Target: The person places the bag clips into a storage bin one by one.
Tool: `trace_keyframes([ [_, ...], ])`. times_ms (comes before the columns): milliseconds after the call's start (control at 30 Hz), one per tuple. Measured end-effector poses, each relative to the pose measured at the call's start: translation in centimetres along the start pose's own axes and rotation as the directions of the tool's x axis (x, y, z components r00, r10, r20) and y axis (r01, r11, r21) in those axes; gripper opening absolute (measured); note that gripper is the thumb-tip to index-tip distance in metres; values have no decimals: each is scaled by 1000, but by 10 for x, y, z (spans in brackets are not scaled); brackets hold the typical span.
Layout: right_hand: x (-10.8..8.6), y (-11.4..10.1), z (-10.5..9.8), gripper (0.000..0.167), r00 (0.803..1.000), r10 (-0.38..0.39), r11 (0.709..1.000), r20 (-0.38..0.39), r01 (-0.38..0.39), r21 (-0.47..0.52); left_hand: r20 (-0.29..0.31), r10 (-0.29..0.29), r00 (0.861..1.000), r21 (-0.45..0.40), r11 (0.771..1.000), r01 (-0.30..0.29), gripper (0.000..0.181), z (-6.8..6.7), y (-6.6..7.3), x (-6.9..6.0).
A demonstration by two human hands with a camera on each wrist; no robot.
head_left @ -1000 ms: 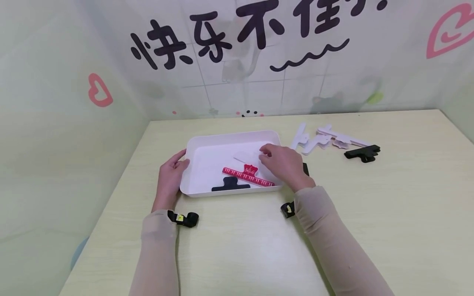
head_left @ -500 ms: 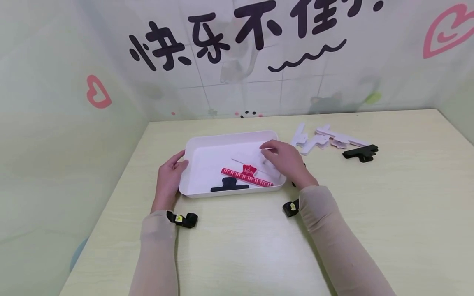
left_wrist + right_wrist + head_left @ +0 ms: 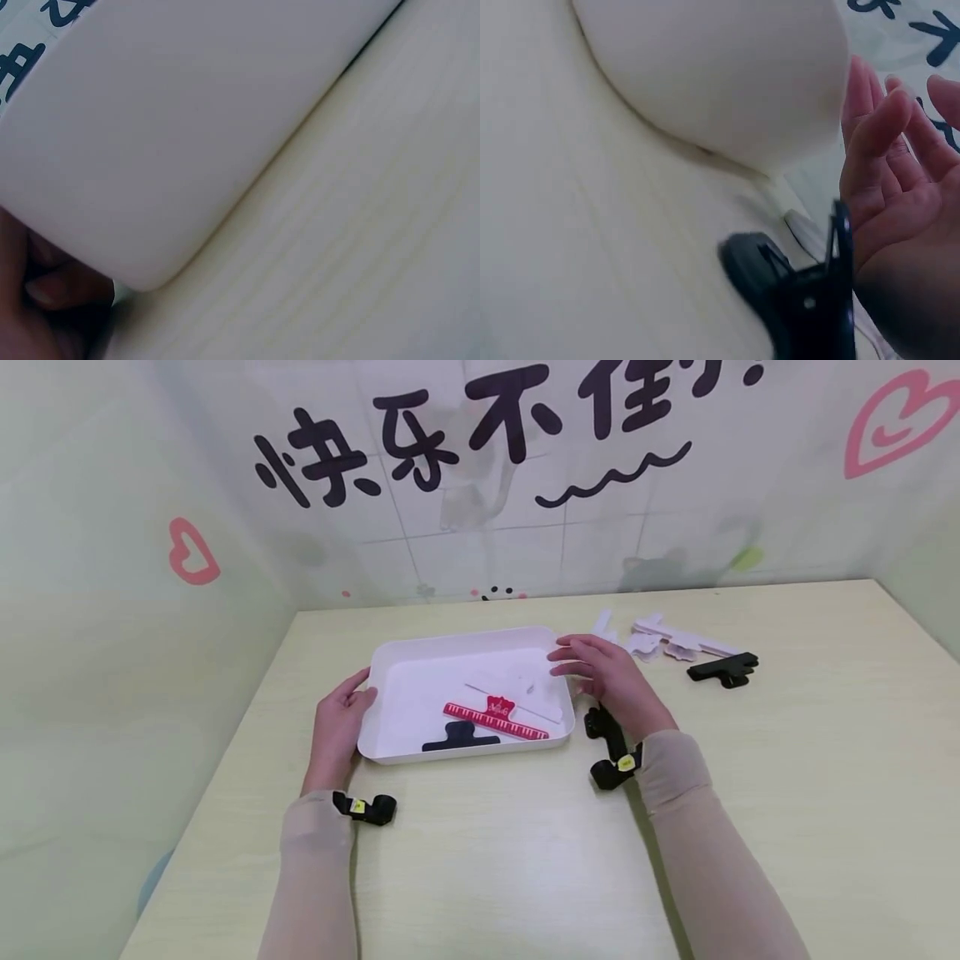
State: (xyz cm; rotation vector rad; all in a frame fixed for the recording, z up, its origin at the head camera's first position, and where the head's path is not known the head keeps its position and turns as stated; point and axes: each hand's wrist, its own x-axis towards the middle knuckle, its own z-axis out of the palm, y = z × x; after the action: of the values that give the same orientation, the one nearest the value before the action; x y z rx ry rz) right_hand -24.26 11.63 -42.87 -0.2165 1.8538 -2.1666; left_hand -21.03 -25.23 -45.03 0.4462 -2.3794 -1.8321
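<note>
A white tray point(image 3: 427, 668) lies on the table. My left hand point(image 3: 337, 720) holds its left end, thumb at the rim; in the left wrist view, curled fingers point(image 3: 52, 289) sit by the tray's corner. Inside the tray are a red clip point(image 3: 497, 720) with a piano-key pattern, a black clip point(image 3: 460, 737) by the near wall, and a white clip point(image 3: 513, 697) that barely shows against the white floor. Over the right rim hovers my right hand point(image 3: 617, 683), fingers spread and holding nothing. Below it, another black clip point(image 3: 600, 724) lies on the table, partly hidden.
Right of the tray, several white clips point(image 3: 686, 639) lie in an overlapping pile. Beside them is one more black clip point(image 3: 723, 669). A printed cloth point(image 3: 480, 552) hangs behind the table's far edge.
My right hand has drawn back rightward from over the tray, and its fingers have parted, letting go of the white clip in the tray. My left hand keeps its place on the tray.
</note>
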Motion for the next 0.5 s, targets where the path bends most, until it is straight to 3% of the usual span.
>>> trace_keyframes([
  [100, -5, 3, -13, 50, 999, 4, 989, -38, 2, 149, 1, 5, 1000, 4, 1000, -5, 41, -1, 1, 0],
  [200, -10, 6, -28, 50, 997, 0, 972, -75, 17, 234, 5, 1, 1000, -1, 1000, -1, 41, -1, 1, 0],
  [500, -23, 8, -55, 50, 982, -47, 948, -182, 101, 300, 18, -5, 1000, -40, 999, 5, 42, -1, 2, -1],
])
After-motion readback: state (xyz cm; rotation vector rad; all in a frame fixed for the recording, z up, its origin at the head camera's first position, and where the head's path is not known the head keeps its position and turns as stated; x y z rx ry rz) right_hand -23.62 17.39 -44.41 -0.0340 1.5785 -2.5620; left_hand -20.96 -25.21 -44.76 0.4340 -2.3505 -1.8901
